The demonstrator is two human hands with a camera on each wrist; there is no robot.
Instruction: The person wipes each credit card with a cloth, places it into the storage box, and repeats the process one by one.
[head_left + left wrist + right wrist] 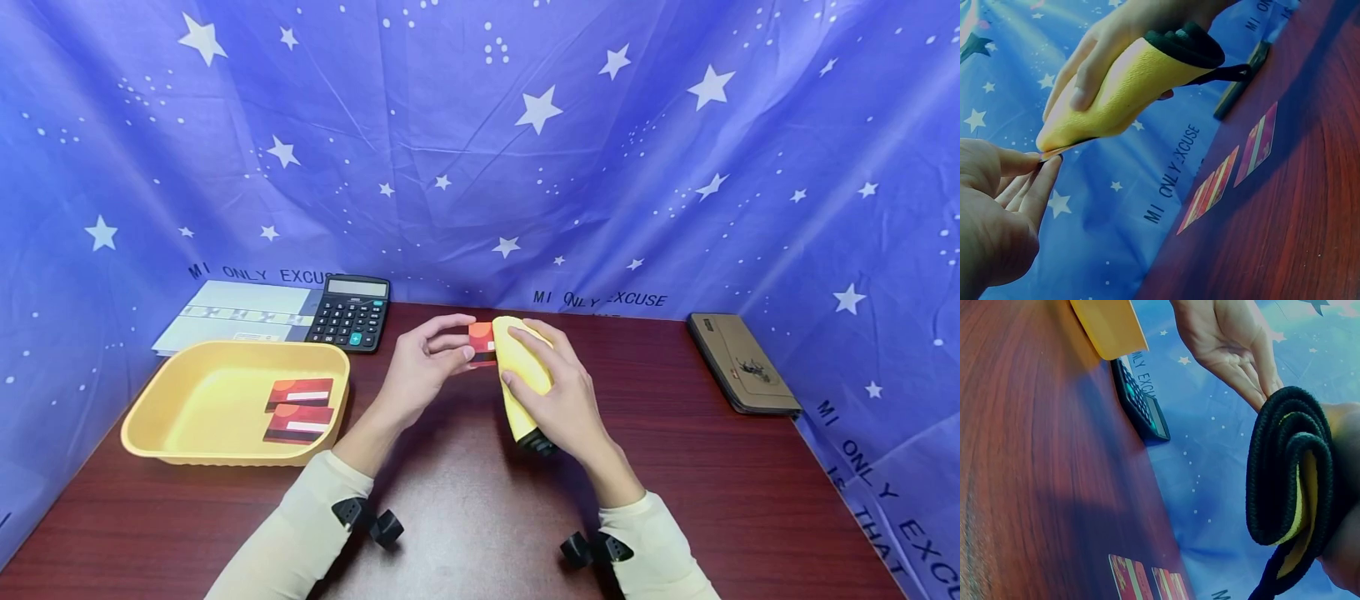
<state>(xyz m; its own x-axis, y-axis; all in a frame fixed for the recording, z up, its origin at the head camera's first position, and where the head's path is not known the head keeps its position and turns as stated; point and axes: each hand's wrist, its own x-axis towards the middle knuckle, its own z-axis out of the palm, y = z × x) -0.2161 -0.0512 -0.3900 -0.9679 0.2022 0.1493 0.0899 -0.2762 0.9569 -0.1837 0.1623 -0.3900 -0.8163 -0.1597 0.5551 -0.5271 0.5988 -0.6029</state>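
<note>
Between thumb and fingers, my left hand (pixel 420 367) pinches the left end of a red-and-orange card (pixel 482 337). My right hand (pixel 566 392) grips a folded yellow cloth (pixel 521 379) with black edging, which covers the card's right part. In the right wrist view, the cloth's black edge (pixel 1291 469) shows several rolled layers, and a strap hangs from it. Two similar red cards (pixel 298 425) lie overlapping in a yellow plastic basin (pixel 146 417) on the left. In the left wrist view, more red cards (pixel 1257 145) lie on the table beneath the hands; the head view hides them.
A black calculator (pixel 349 312) leans on a white-and-grey box (pixel 240 312) behind the basin. At the right back lies a brown wallet (pixel 742 362). The dark red wooden table (pixel 465 517) ends at a blue star-printed curtain (pixel 450 125).
</note>
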